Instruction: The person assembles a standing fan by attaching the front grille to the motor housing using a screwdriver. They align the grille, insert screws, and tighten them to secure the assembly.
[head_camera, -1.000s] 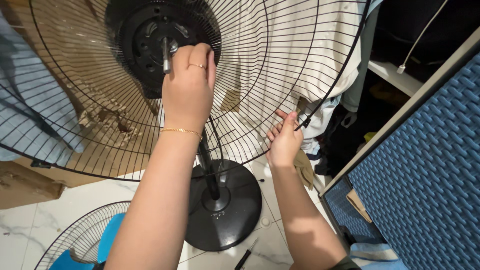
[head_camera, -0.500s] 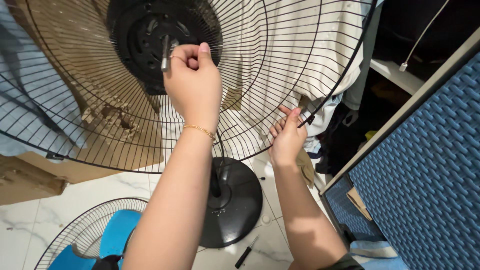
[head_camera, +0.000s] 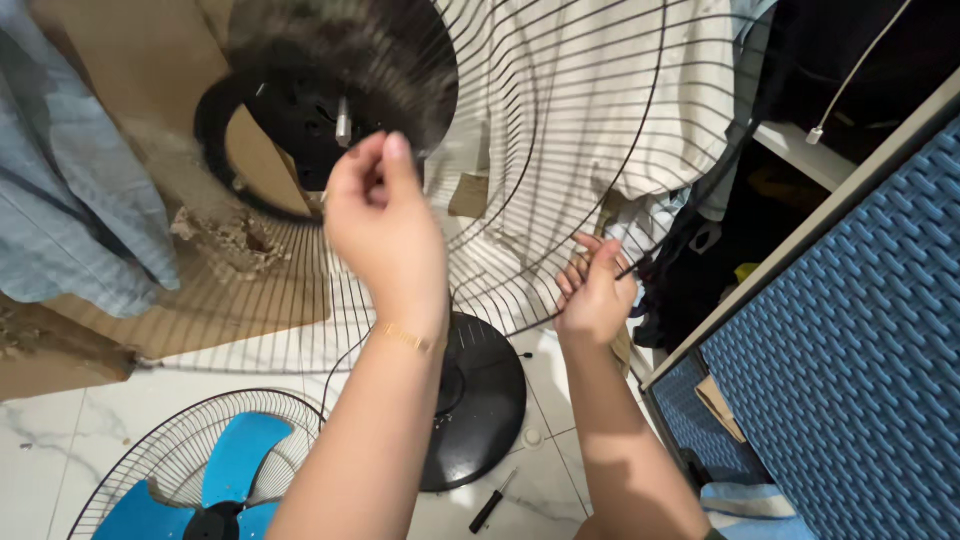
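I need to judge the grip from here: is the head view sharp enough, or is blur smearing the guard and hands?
Head view: the wire fan guard and left hand are motion-smeared; the right hand on the guard's rim is softer but readable; the blue wicker panel and round base stay sharp; lighting is even, without glare.

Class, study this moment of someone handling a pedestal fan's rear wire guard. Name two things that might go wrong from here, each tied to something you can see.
1. The right hand grips only the rim of the wire guard, which looks tilted and blurred; it might slip and drop onto the fan base.
2. The left hand is close to the bare metal shaft; it might knock against it.
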